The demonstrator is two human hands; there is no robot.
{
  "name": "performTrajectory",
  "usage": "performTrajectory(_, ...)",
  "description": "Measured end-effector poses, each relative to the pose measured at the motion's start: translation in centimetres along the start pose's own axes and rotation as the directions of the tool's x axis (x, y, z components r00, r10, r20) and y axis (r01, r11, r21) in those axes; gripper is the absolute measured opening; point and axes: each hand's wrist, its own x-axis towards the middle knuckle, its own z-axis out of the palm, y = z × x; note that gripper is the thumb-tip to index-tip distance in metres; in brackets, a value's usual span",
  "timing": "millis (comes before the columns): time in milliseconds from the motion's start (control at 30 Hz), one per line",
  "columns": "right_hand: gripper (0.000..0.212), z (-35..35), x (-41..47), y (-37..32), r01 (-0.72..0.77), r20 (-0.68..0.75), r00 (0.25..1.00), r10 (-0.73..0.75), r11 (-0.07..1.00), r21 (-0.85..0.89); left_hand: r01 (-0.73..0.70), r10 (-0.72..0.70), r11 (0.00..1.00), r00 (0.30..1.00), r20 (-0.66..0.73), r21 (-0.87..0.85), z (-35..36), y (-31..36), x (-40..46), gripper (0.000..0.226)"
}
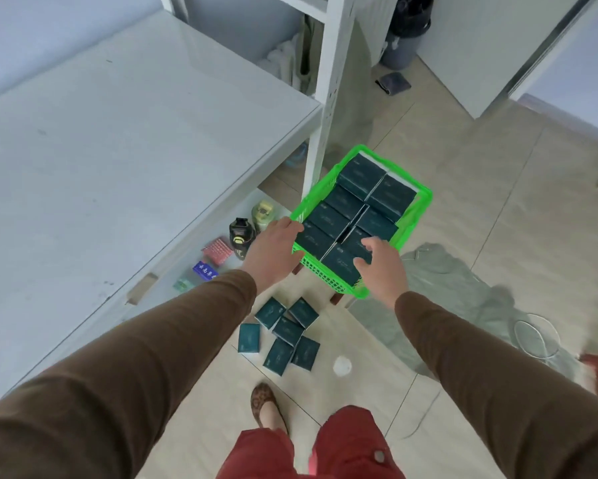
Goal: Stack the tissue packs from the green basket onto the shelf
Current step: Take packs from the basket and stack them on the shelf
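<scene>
A bright green basket (418, 197) sits on a low stool, filled with several dark teal tissue packs (361, 174) in two rows. My left hand (273, 247) reaches over the basket's near left corner, fingers relaxed, holding nothing. My right hand (382, 267) hovers over the nearest packs with spread, slightly bent fingers and grips none that I can see. The wide white shelf surface (117, 150) lies to the left, bare. Several more teal packs (283, 335) lie scattered on the floor below the basket.
A white shelf post (328, 91) stands just behind the basket. Under the shelf are bottles (242, 236) and small boxes (206, 271). A grey cloth (463, 292) and a white wire ring (536, 335) lie on the right floor. My shoe (264, 404) is near the loose packs.
</scene>
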Motion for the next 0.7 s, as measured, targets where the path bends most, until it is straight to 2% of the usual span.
performTrajectory(267,0.048,-1.6,14.6,8.3,-0.258,0.07,0.966,0.25,0.954,0.155,0.046,-0.051,0.998,0.995,0.086,0.049,5.2,2.9,16.8,0.049)
performTrajectory(467,0.051,-1.1,24.6,13.8,-0.504,0.123,0.863,0.489,0.821,0.269,0.129,-0.143,0.985,0.98,0.136,0.111,10.1,2.7,29.8,0.052)
performTrajectory(567,0.053,-0.4,28.4,15.2,-0.559,0.175,0.829,0.531,0.778,0.288,0.15,-0.17,0.976,0.977,0.126,0.158,12.3,2.2,35.3,0.054)
performTrajectory(600,0.058,0.2,29.6,15.7,-0.572,0.208,0.82,0.533,0.765,0.297,0.148,-0.173,0.972,0.977,0.128,0.183,12.9,2.0,36.9,0.056)
performTrajectory(700,0.095,4.1,33.1,19.4,-0.625,0.313,0.779,0.542,0.711,0.323,0.09,-0.139,0.956,0.977,0.159,0.277,14.7,1.2,40.7,0.066)
